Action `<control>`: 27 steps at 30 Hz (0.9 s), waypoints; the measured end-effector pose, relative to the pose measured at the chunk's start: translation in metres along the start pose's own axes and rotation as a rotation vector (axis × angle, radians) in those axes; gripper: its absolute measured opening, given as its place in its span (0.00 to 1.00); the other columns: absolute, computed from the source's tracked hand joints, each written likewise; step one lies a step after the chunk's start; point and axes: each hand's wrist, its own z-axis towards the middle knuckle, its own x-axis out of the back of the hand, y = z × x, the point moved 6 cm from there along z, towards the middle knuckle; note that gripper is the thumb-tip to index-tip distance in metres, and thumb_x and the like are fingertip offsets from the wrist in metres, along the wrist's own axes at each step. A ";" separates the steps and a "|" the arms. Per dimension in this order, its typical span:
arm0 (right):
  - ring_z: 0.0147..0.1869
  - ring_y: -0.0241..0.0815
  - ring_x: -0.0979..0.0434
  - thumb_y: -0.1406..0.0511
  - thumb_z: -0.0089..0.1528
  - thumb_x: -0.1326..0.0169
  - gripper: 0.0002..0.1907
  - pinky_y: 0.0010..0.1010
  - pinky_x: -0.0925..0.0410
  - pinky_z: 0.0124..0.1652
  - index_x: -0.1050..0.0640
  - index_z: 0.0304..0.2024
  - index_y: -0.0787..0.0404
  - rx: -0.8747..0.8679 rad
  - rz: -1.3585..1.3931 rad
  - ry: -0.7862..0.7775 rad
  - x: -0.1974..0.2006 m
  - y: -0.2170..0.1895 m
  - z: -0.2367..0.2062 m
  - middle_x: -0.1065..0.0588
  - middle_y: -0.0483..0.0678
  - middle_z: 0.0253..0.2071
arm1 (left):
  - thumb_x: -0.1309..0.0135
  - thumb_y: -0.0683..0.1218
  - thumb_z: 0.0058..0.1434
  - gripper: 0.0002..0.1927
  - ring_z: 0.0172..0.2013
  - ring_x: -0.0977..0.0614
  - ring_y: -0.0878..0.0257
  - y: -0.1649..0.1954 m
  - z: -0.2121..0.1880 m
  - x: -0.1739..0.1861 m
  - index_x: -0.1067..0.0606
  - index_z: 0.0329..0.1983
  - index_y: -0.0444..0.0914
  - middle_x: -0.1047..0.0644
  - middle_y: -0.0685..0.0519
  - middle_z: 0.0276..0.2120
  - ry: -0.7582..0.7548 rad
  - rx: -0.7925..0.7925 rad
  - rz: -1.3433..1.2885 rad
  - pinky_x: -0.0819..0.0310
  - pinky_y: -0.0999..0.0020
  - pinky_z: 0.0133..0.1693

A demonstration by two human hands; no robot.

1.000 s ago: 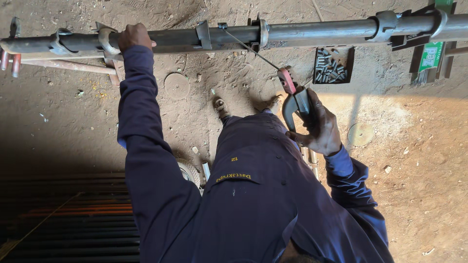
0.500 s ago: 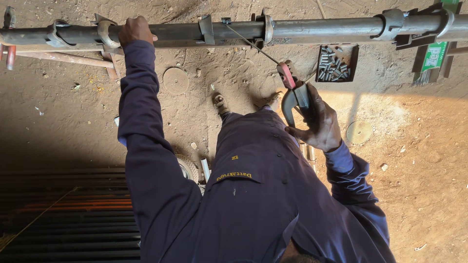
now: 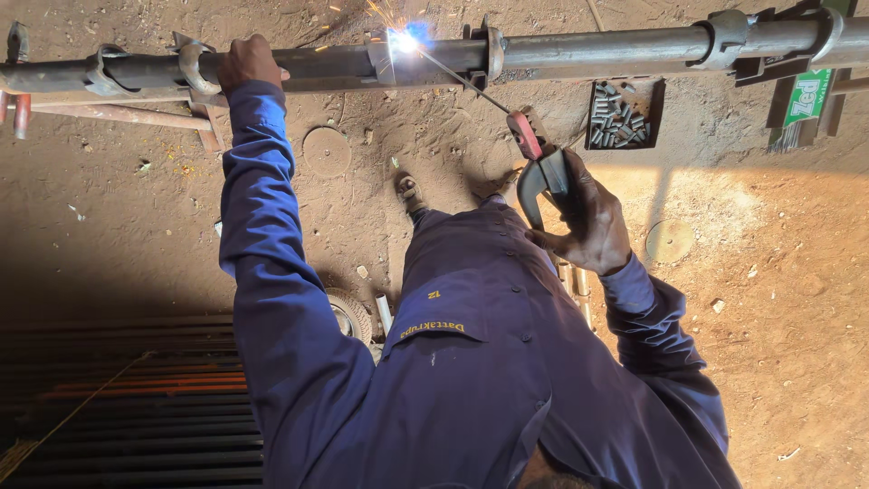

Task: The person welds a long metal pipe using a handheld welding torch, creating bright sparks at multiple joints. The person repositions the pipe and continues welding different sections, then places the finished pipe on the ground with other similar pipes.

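The left hand (image 3: 246,62) gripped the long grey steel pipe (image 3: 579,47); the right hand (image 3: 588,222) clamped the red-tipped electrode holder (image 3: 536,158), mid-weld, needing steady rod feed.

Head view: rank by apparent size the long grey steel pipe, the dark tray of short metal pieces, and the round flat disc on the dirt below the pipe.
1. Long grey steel pipe
2. Dark tray of short metal pieces
3. Round flat disc, though it lies farther from the camera, so unsure.

one long pipe (image 3: 588,50), two hands, one electrode holder (image 3: 539,172)
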 end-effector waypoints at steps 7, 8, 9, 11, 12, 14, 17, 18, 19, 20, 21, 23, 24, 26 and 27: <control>0.64 0.59 0.22 0.65 0.43 0.23 0.62 0.40 0.28 0.59 0.43 0.74 0.69 -0.014 0.021 0.001 -0.005 -0.001 -0.012 0.26 0.65 0.61 | 0.27 0.51 0.52 0.16 0.38 0.17 0.39 -0.003 -0.015 -0.004 0.19 0.36 0.37 0.19 0.38 0.37 0.018 -0.004 -0.015 0.22 0.48 0.38; 0.64 0.59 0.22 0.65 0.43 0.23 0.62 0.41 0.29 0.59 0.44 0.74 0.69 -0.005 0.014 0.004 -0.005 -0.001 -0.012 0.26 0.66 0.61 | 0.27 0.51 0.52 0.16 0.38 0.17 0.39 -0.004 -0.016 -0.003 0.19 0.36 0.37 0.19 0.38 0.37 0.025 0.002 -0.014 0.22 0.47 0.38; 0.64 0.59 0.23 0.65 0.43 0.23 0.63 0.41 0.29 0.59 0.44 0.74 0.70 0.003 0.006 0.008 -0.007 -0.001 -0.013 0.27 0.66 0.61 | 0.27 0.51 0.52 0.16 0.38 0.17 0.39 -0.005 -0.017 -0.004 0.19 0.36 0.37 0.19 0.38 0.36 0.024 0.001 -0.011 0.22 0.47 0.38; 0.64 0.60 0.22 0.65 0.43 0.23 0.62 0.40 0.28 0.60 0.44 0.74 0.70 0.010 0.018 0.010 -0.010 -0.001 -0.014 0.27 0.66 0.62 | 0.27 0.51 0.50 0.17 0.38 0.17 0.39 -0.007 -0.019 -0.004 0.18 0.36 0.37 0.19 0.38 0.36 0.018 0.001 -0.006 0.22 0.47 0.38; 0.65 0.60 0.22 0.65 0.44 0.23 0.62 0.40 0.28 0.60 0.44 0.74 0.70 0.014 0.024 0.011 -0.011 -0.001 -0.015 0.27 0.66 0.62 | 0.26 0.51 0.49 0.18 0.39 0.17 0.38 -0.008 -0.020 -0.005 0.19 0.35 0.37 0.20 0.38 0.36 0.023 0.004 -0.003 0.22 0.46 0.38; 0.63 0.61 0.22 0.64 0.43 0.23 0.63 0.41 0.27 0.59 0.44 0.74 0.69 0.017 -0.006 0.010 -0.015 -0.001 -0.018 0.26 0.66 0.61 | 0.26 0.52 0.46 0.19 0.40 0.17 0.37 -0.012 -0.022 -0.007 0.19 0.34 0.36 0.20 0.38 0.35 0.034 0.010 0.000 0.22 0.44 0.38; 0.60 0.60 0.20 0.62 0.43 0.23 0.63 0.41 0.27 0.56 0.44 0.74 0.69 -0.028 -0.028 -0.009 -0.021 0.003 -0.023 0.25 0.65 0.58 | 0.29 0.51 0.54 0.17 0.42 0.17 0.40 -0.021 -0.025 -0.022 0.19 0.40 0.37 0.19 0.39 0.39 -0.130 0.078 -0.035 0.22 0.46 0.40; 0.59 0.60 0.20 0.62 0.43 0.23 0.64 0.41 0.26 0.55 0.44 0.74 0.68 -0.051 -0.032 -0.018 -0.022 0.004 -0.024 0.25 0.65 0.57 | 0.29 0.50 0.56 0.15 0.41 0.17 0.40 -0.020 -0.025 -0.019 0.19 0.40 0.38 0.19 0.39 0.39 -0.078 0.061 -0.022 0.22 0.46 0.40; 0.58 0.60 0.20 0.61 0.43 0.23 0.64 0.41 0.26 0.54 0.44 0.74 0.68 -0.061 -0.042 -0.022 -0.023 0.005 -0.024 0.25 0.64 0.57 | 0.29 0.49 0.57 0.13 0.41 0.17 0.40 -0.019 -0.026 -0.017 0.18 0.40 0.38 0.18 0.40 0.38 -0.027 0.044 -0.007 0.22 0.46 0.40; 0.57 0.60 0.20 0.61 0.43 0.22 0.64 0.41 0.26 0.54 0.45 0.74 0.68 -0.070 -0.052 -0.026 -0.024 0.006 -0.024 0.25 0.64 0.56 | 0.30 0.48 0.58 0.12 0.41 0.17 0.40 -0.018 -0.026 -0.015 0.18 0.39 0.39 0.18 0.40 0.38 0.024 0.027 0.007 0.22 0.46 0.40; 0.56 0.59 0.19 0.60 0.43 0.22 0.64 0.41 0.26 0.53 0.45 0.74 0.68 -0.080 -0.063 -0.029 -0.025 0.007 -0.024 0.24 0.64 0.56 | 0.29 0.49 0.55 0.14 0.41 0.17 0.40 -0.019 -0.026 -0.015 0.18 0.39 0.38 0.18 0.40 0.38 0.017 0.024 -0.003 0.22 0.46 0.40; 0.59 0.61 0.20 0.61 0.43 0.23 0.64 0.42 0.26 0.55 0.45 0.74 0.68 -0.001 -0.061 0.005 -0.024 0.001 -0.024 0.25 0.65 0.58 | 0.26 0.51 0.48 0.19 0.40 0.17 0.40 -0.019 -0.027 -0.014 0.19 0.37 0.37 0.19 0.39 0.37 0.002 0.017 -0.022 0.23 0.46 0.38; 0.61 0.62 0.21 0.62 0.44 0.23 0.64 0.42 0.26 0.56 0.45 0.74 0.68 0.039 -0.060 0.023 -0.023 -0.003 -0.024 0.26 0.66 0.59 | 0.26 0.51 0.47 0.19 0.40 0.17 0.40 -0.019 -0.028 -0.011 0.19 0.37 0.37 0.19 0.39 0.37 0.010 0.013 -0.017 0.22 0.46 0.39; 0.61 0.61 0.21 0.62 0.44 0.23 0.63 0.42 0.26 0.56 0.44 0.74 0.67 0.035 -0.045 0.026 -0.024 -0.006 -0.025 0.25 0.65 0.58 | 0.26 0.51 0.45 0.20 0.39 0.17 0.39 -0.019 -0.030 -0.007 0.18 0.37 0.37 0.19 0.39 0.36 0.026 0.004 -0.006 0.22 0.44 0.40; 0.61 0.60 0.20 0.62 0.44 0.23 0.63 0.42 0.26 0.56 0.44 0.74 0.67 0.033 -0.038 0.028 -0.024 -0.007 -0.027 0.25 0.64 0.58 | 0.26 0.51 0.48 0.20 0.41 0.17 0.40 -0.021 -0.030 -0.010 0.19 0.38 0.37 0.19 0.38 0.37 -0.043 0.025 -0.017 0.22 0.46 0.41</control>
